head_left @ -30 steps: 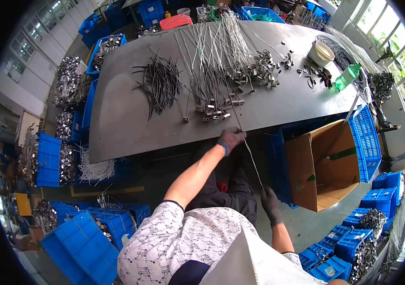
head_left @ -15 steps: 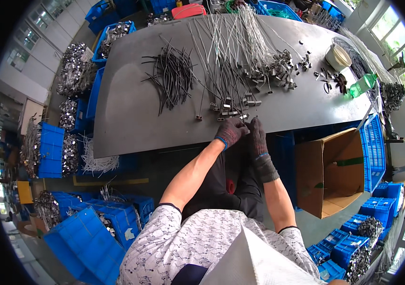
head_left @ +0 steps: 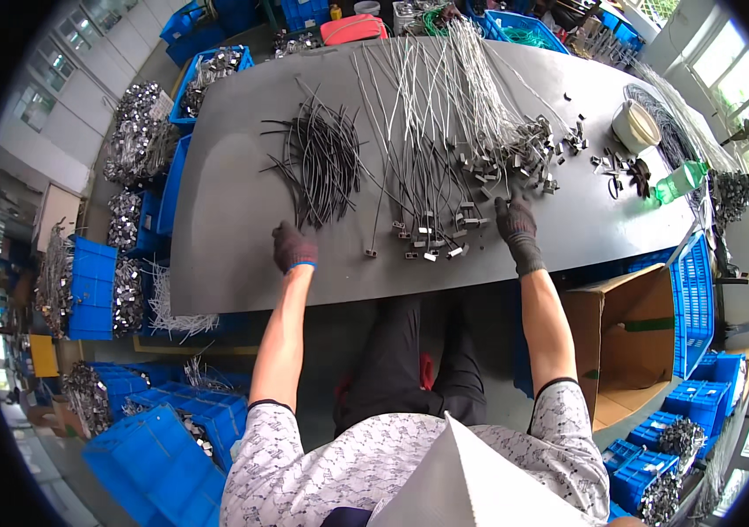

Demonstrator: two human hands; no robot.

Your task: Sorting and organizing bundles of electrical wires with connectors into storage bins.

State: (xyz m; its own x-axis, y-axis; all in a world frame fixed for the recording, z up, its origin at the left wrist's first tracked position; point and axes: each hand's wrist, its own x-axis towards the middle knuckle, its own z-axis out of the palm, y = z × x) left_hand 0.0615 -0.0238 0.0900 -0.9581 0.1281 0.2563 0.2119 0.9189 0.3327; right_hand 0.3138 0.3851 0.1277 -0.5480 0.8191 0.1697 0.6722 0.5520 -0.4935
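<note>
Head camera view, directions taken from the middle of the frame: a person in a pale patterned shirt (head_left: 339,465) worked at a grey metal table (head_left: 225,220), gloved hands well apart. At nine o'clock the left hand (head_left: 293,248), in a dark glove, rested at the near end of a loose pile of black tubes (head_left: 326,162), which fanned out across the tabletop toward eleven o'clock. Its fingers were drawn together, but whether they were clamped on a tube could not be told. Just short of three o'clock, the right hand (head_left: 519,230) reached over the tabletop, its fingertips near a heap of metal clips (head_left: 531,145) at two o'clock; whether those fingers were together or apart, or gripped anything, could not be told. Between the two hands, black-sleeved wires (head_left: 418,171) ran from one o'clock toward the table's near edge and ended in small metal clips. A bundle of bare silvery wires (head_left: 471,79) lay beyond, also at one o'clock. A pale tub (head_left: 635,127) stood at two o'clock, with a green bottle (head_left: 682,183) on its side between two and three. Below the table edge, an open cardboard carton (head_left: 572,338) sat between three and four o'clock, and a large blue crate (head_left: 159,465) stood tilted between seven and eight
</note>
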